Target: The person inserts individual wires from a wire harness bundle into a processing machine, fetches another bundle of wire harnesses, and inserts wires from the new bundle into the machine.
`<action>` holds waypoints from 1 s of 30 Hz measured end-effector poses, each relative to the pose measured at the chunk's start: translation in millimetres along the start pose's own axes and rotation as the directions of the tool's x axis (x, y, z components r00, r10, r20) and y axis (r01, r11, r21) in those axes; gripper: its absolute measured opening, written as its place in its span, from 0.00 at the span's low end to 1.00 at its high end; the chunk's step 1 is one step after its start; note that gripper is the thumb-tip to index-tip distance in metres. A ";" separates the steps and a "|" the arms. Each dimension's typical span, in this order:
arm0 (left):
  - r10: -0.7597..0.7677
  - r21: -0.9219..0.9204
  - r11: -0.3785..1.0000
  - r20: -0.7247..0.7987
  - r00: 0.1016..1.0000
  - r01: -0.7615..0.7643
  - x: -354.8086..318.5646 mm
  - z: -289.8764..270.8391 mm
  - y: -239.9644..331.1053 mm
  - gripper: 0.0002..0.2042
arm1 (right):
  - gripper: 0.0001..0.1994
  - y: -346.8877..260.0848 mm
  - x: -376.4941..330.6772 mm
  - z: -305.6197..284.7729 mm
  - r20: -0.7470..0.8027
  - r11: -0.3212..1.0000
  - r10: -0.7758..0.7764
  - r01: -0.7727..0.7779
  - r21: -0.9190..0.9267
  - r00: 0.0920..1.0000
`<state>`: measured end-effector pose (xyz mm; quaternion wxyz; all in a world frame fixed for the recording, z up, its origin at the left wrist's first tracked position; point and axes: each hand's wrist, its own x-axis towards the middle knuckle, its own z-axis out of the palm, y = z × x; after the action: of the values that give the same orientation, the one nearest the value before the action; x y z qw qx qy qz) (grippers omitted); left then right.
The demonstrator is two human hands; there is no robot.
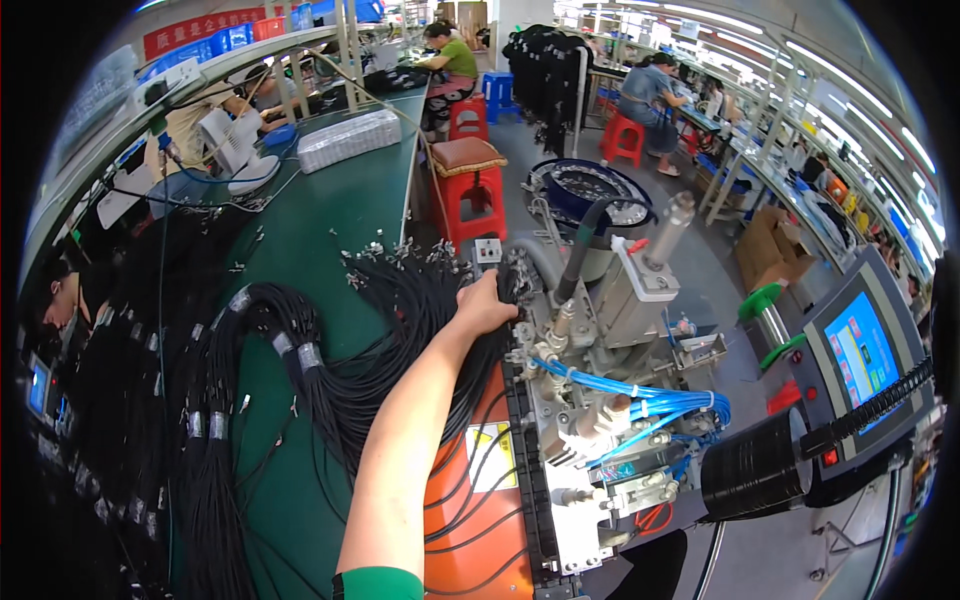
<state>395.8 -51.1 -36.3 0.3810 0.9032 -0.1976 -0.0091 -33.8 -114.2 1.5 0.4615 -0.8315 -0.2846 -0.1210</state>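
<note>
My left hand (486, 305) reaches forward to the far end of a thick spread of black cables (400, 330), beside the machine. Its fingers curl down around black cables there, with black showing between thumb and forefinger; the fingertips are partly hidden. Just beyond the fingers sits a small grey switch box (487, 251). To the right stands a metal assembly machine (600, 420) with blue air hoses (650, 400). Several cables lie across its orange plate (500, 540) toward a black rail (532, 470). My right hand is out of view.
Tied cable bundles (215, 430) cover the left of the green table (330, 225). A control screen (862, 350), a green-rimmed spool (768, 328) and a round feeder bowl (590, 190) surround the machine. A cushioned red stool (468, 190) stands ahead; several people work farther off.
</note>
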 end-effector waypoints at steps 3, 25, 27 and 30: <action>-0.007 -0.093 0.995 -0.260 0.965 -0.018 -2.7 -18.8 -5.5 0.33 | 0.07 -1.3 2.6 -1.5 -0.008 0.999 -0.008 0.008 0.043 1.000; -0.223 -0.923 0.170 -0.377 0.899 -0.345 -178.7 -160.2 90.8 0.10 | 0.07 -8.2 1.2 -2.7 0.045 0.999 0.040 -0.039 -0.031 0.998; -0.208 -0.921 0.164 -0.381 0.901 -0.352 -183.2 -159.2 92.7 0.10 | 0.07 -7.2 -0.2 -1.1 0.021 0.998 0.045 -0.044 -0.039 0.999; -0.186 -0.926 0.126 -0.374 0.909 -0.355 -189.4 -158.4 95.2 0.09 | 0.07 -6.3 -1.4 -1.1 0.029 0.997 0.058 -0.056 -0.046 0.998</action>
<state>214.3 66.1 116.5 0.9107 0.3914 -0.1114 0.0711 -38.6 -113.0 5.9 0.4415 -0.8512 -0.2648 -0.1017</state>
